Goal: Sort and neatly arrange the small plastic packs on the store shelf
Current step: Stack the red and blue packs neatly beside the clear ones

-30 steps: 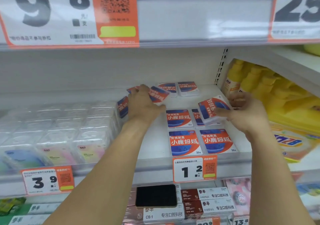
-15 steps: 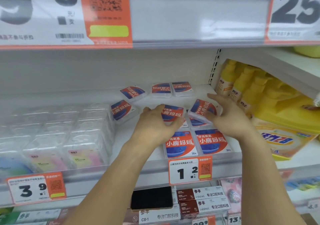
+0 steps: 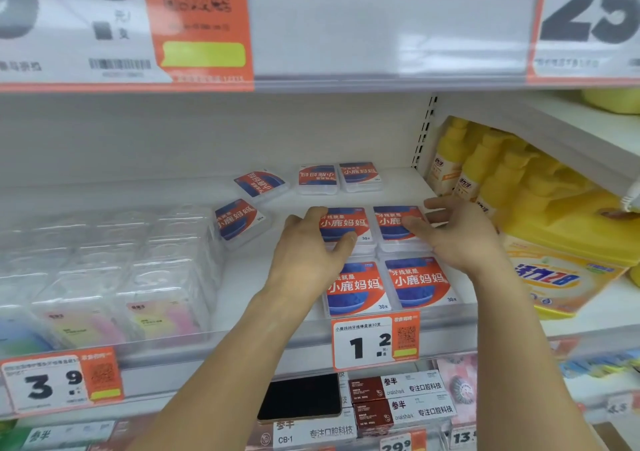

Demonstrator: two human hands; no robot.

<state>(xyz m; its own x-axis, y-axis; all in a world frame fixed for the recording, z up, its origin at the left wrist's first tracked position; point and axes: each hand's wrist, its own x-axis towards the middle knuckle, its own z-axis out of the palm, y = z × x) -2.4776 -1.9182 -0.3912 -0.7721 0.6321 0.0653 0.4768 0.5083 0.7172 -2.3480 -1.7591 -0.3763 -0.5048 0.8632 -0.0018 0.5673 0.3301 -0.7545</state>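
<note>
Small clear plastic packs with red-and-blue labels lie on the white shelf (image 3: 270,277). Two sit squarely at the front edge: the front left pack (image 3: 356,289) and the front right pack (image 3: 419,282). Right behind them, my left hand (image 3: 306,253) grips the second-row left pack (image 3: 346,223), thumb on its front edge. My right hand (image 3: 457,239) grips the second-row right pack (image 3: 394,225) beside it. Further back lie loose packs: a tilted pack (image 3: 239,222), a rotated pack (image 3: 259,183), an upside-down pack (image 3: 317,177) and a straight pack (image 3: 360,175).
Clear plastic boxes (image 3: 104,270) fill the shelf's left side. Yellow bottles (image 3: 485,170) and a yellow detergent bag (image 3: 557,274) stand past the right upright. A 1.2 price tag (image 3: 375,341) hangs on the front rail. The upper shelf rail (image 3: 381,34) runs close overhead.
My left hand came forward from the back with a pack and my right hand lowered its pack. Both packs now lie flat, side by side, behind the front row.
</note>
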